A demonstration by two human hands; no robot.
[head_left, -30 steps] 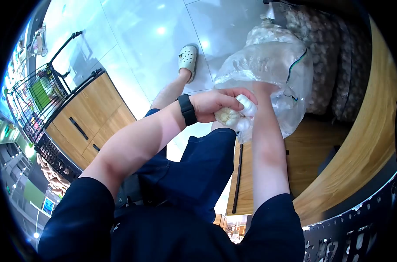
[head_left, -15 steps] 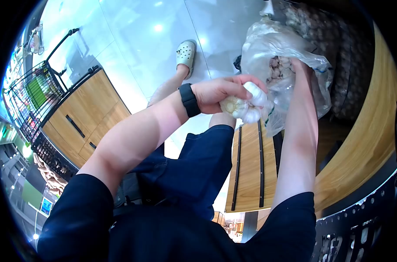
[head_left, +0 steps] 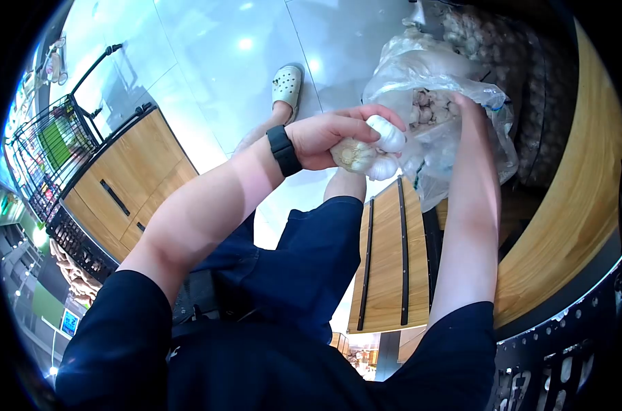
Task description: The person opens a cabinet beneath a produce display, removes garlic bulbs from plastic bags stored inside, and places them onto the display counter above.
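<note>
Several white garlic bulbs [head_left: 387, 134] are held in my left hand [head_left: 335, 137], which wears a black band at the wrist. Just right of them is a clear plastic bag [head_left: 427, 65], its mouth open, with several garlic bulbs [head_left: 430, 108] showing inside. My right forearm reaches into the bag's opening; at its end only a little of my right hand [head_left: 461, 103] shows, and the fingers are hidden by plastic and garlic.
Full mesh sacks [head_left: 489, 41] stand behind the bag. A curved wooden edge [head_left: 571, 226] runs along the right, with a slatted wooden panel [head_left: 386, 267] below. At the left are a wooden cabinet [head_left: 129, 178] and a wire cart [head_left: 44, 154].
The bag's mouth has been opened, showing the garlic inside, and my right arm has moved right. My left hand still holds its bulbs, having shifted slightly right, then back left and up.
</note>
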